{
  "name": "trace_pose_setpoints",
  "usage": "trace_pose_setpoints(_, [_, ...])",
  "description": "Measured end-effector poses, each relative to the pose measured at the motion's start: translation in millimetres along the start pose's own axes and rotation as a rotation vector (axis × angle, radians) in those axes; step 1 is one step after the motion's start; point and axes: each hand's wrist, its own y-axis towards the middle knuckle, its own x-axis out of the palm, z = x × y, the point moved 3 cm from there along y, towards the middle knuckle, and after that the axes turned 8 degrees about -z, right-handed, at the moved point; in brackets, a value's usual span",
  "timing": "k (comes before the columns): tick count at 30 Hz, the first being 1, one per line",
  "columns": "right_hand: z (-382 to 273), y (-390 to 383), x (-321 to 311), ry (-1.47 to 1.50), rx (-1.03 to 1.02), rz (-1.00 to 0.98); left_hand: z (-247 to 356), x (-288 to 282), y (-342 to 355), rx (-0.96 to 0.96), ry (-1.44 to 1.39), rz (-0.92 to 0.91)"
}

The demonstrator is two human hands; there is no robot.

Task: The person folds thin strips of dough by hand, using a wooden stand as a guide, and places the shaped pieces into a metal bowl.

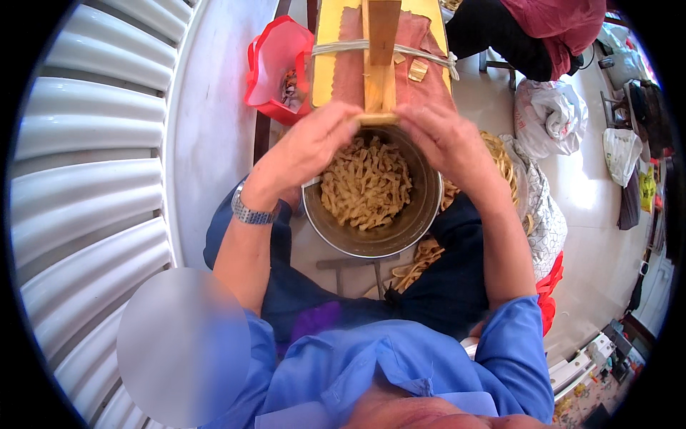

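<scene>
Between my left hand (314,143) and my right hand (446,143) a short yellowish strip (377,119) lies across the near end of a wooden bar (380,86). The fingers of both hands are closed at its two ends; their tips are slightly blurred. Just below my hands, a round metal pot (426,222) between my knees holds many short, twisted tan pieces (368,186). The bar lies over a reddish cloth (429,93) on a yellow board (325,71), with a white cord (343,47) tied across. Small pale flat pieces (418,70) rest on the cloth.
Left of the board stands a red-rimmed bin (261,89) with scraps inside. A white radiator (93,193) runs along my left. More yellowish strips (500,161) lie at my right, beside a white plastic bag (550,118). Another person in dark trousers (493,36) sits at the far right.
</scene>
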Motion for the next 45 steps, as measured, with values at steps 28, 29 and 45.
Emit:
trace_pose_setpoints(28, [-6, 9, 0, 0.363, 0.124, 0.049, -101, 44, 1, -0.214, 0.554, -0.241])
trace_pose_setpoints(29, [-4, 7, -2, 0.395, 0.138, 0.059, -114, 49, 9, -0.266, 0.55, -0.245])
trace_pose_setpoints(45, [22, -36, -47, 0.525, 0.273, 0.102, -236, 98, 22, -0.549, 0.804, -0.193])
